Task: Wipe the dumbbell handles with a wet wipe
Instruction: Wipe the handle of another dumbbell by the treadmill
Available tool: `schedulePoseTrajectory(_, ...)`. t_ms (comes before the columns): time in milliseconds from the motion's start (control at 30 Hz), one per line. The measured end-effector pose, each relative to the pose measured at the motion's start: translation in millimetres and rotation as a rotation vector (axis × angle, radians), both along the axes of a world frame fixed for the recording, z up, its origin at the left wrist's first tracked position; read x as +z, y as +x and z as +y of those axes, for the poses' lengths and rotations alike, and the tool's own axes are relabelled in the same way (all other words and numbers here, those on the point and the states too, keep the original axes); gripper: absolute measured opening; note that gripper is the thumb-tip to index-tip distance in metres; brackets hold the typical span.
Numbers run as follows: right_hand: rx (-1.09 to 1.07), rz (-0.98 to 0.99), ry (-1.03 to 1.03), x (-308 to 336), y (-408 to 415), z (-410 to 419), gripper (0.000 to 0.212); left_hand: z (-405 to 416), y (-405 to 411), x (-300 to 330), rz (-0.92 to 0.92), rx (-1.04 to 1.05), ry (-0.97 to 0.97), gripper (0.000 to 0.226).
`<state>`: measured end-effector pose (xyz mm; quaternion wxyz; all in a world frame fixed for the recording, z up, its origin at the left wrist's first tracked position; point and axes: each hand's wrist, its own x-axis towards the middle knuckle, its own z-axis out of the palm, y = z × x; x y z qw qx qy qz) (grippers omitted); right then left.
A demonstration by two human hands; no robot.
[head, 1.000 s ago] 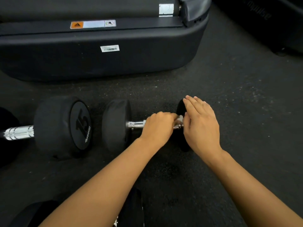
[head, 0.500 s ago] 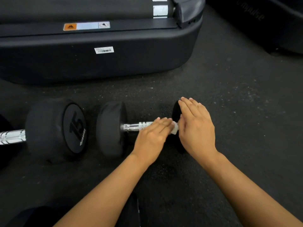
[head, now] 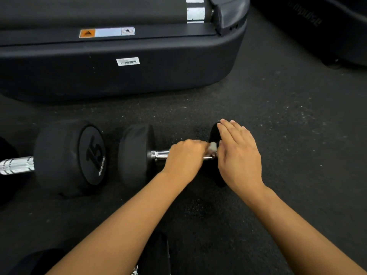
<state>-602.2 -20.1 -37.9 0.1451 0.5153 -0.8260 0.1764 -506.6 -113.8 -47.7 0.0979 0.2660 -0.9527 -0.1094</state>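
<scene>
Chrome dumbbell handle [head: 159,154] is lying left-to-right across frame centre on the floor [head: 288,135]; left hand [head: 184,158] is clenching a wet wipe [head: 212,146] around it, right hand [head: 239,155] is resting open-fingered on the end weight [head: 214,132].

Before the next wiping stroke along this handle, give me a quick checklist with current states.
1. Wet wipe in left hand: ok.
2. Left hand closed around the handle: ok.
3. Right hand steadying the right head, fingers flat: ok.
4. Dumbbell lying on the floor: ok.
5. Bare handle left toward the left head: ok.
6. Wipe still wet: cannot tell.
</scene>
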Motion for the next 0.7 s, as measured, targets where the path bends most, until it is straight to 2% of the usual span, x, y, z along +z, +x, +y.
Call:
schedulePoseTrajectory(67,0.002,-0.004,-0.002,0,0,0,0.049,-5,4,1,-0.005,0.063,0.007,0.018)
schedulePoseTrajectory(133,-0.004,0.000,-0.004,0,0,0,0.049,1,6,-1,0.002,0.015,-0.034,0.019)
schedulePoseTrajectory(233,-0.006,0.001,0.001,-2,1,1,0.048,15,3,-1,0.163,-0.116,-0.018,0.019)
schedulePoseTrajectory(333,0.000,-0.003,-0.004,-1,0,0,0.047,7,4,3,0.032,0.058,-0.032,0.019)
schedulePoseTrajectory(433,0.006,-0.008,-0.007,-1,-1,1,0.047,-3,24,-1,0.051,0.128,-0.087,0.009)
schedulePoseTrajectory(567,0.006,-0.013,-0.010,-1,1,2,0.046,8,34,-21,0.208,0.080,-0.110,0.024)
schedulePoseTrajectory(700,0.007,-0.026,-0.001,0,0,0,0.047,6,28,-15,0.229,0.039,-0.105,0.031)
